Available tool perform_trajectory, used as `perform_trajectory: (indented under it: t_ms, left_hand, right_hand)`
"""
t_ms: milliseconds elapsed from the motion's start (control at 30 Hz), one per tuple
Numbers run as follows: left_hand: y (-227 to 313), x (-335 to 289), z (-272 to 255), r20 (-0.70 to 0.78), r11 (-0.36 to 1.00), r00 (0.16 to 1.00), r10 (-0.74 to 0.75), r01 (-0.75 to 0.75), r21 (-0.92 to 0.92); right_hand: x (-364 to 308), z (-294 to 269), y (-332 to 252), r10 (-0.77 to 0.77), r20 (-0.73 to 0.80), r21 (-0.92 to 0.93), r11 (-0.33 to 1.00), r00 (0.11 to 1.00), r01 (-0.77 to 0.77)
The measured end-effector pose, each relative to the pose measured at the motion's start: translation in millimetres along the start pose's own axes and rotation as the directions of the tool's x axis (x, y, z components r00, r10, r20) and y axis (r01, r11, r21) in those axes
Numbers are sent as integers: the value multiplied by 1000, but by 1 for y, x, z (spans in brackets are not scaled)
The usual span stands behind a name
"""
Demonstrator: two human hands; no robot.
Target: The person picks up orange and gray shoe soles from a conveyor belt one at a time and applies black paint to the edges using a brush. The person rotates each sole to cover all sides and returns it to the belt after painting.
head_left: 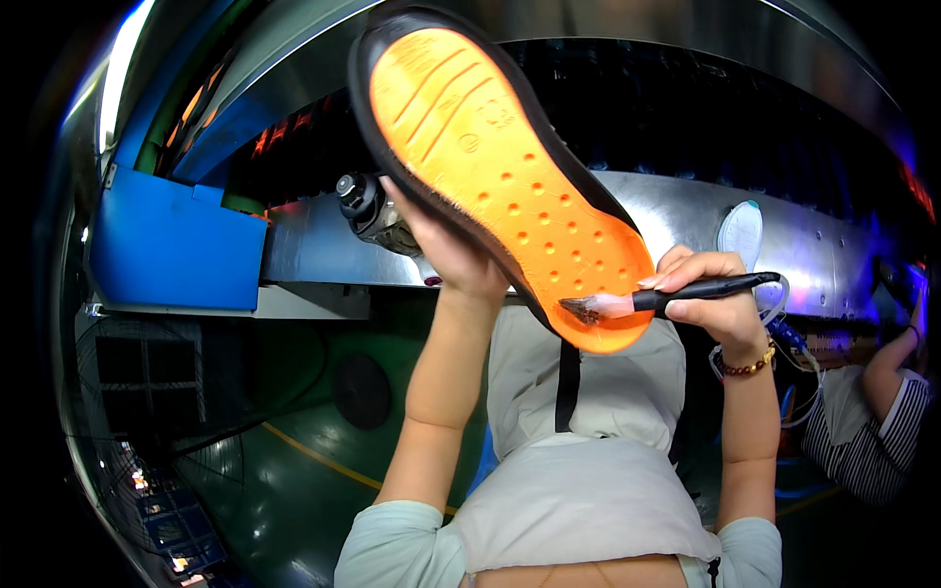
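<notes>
Head view: left hand [449, 247] grips orange sole [510, 186] at eight o'clock; right hand [728, 318] pinches brush [647, 300], bristles [581, 310] at five o'clock.

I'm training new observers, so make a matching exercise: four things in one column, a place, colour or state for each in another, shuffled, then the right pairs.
Column one
1. Brush
2. Shoe sole
3. Bracelet
4. Bottle

Column two
A. Around the right wrist
B. Beside the left hand, with a dark cap
C. In the grip of the right hand
D. Orange with a black edge

Right pairs: 1-C, 2-D, 3-A, 4-B
</notes>
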State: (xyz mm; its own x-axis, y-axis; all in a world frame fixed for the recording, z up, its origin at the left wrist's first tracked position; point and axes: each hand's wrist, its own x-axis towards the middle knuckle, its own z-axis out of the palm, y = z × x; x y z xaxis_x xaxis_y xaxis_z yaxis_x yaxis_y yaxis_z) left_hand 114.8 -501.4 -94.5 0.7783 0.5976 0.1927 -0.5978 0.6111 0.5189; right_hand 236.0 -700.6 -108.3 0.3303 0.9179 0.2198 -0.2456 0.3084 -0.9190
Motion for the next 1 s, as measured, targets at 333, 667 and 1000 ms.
perform_trajectory:
  t_ms: [333, 667, 1000]
  left_hand:
    - [4, -26, -27, 305, 884, 861, -406, 455, -106]
    - [16, -19, -26, 15, 531, 531, -848, 847, 31]
    - [11, -39, -20, -56, 469, 470, -881, 882, 43]
  right_hand:
    - [3, 27, -21, -20, 271, -333, 936, 962, 113]
    - [18, 15, -40, -18, 550, -308, 925, 835, 223]
    - [24, 6, -43, 71, 555, -374, 911, 829, 172]
